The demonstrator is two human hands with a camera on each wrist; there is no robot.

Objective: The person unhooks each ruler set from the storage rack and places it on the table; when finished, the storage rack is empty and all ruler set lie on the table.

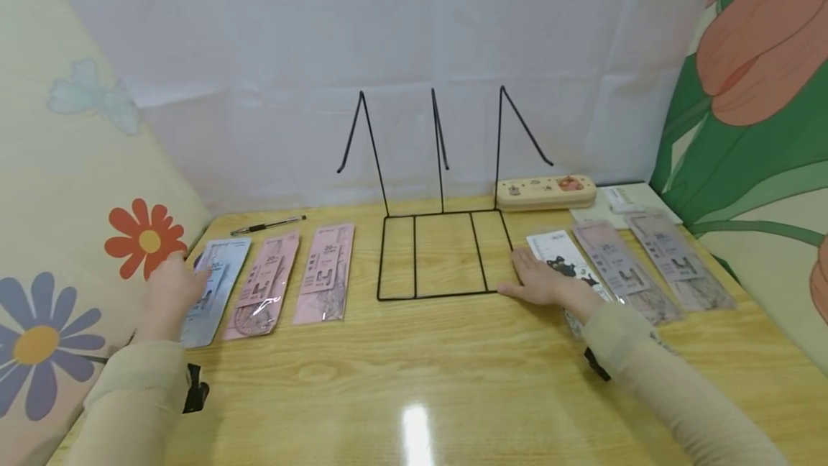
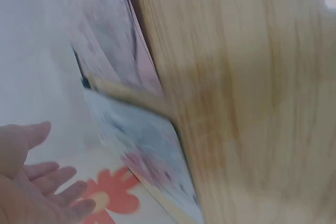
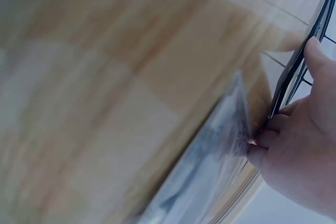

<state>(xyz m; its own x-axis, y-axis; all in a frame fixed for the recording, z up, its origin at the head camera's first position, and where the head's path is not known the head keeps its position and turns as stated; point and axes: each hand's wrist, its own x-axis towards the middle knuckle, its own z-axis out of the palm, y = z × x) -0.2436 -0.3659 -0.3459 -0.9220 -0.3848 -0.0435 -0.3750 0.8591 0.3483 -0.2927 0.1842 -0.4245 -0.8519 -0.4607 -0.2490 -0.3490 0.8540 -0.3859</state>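
Observation:
A black wire rack (image 1: 446, 296) with three upright bent prongs stands mid-table. My right hand (image 1: 540, 280) touches its right side, fingers extended and thumb by the front corner. Beneath that hand lies a white packet with a black cartoon print (image 1: 561, 254), partly covered; in the right wrist view a clear-wrapped packet (image 3: 197, 161) sits beside the fingers. At the far left, my left hand (image 1: 175, 282) is beside a light blue flat packet (image 1: 216, 286). The left wrist view shows those fingers (image 2: 52, 182) loosely spread, apart from the blue packet (image 2: 147, 150), holding nothing.
Two pink packets (image 1: 264, 282) (image 1: 325, 272) lie left of the rack, with a black pen (image 1: 268, 225) behind. Two more pinkish packets (image 1: 621, 272) (image 1: 675, 261) are at right. A cream pencil case (image 1: 546, 193) and a white sheet (image 1: 637, 200) lie along the back.

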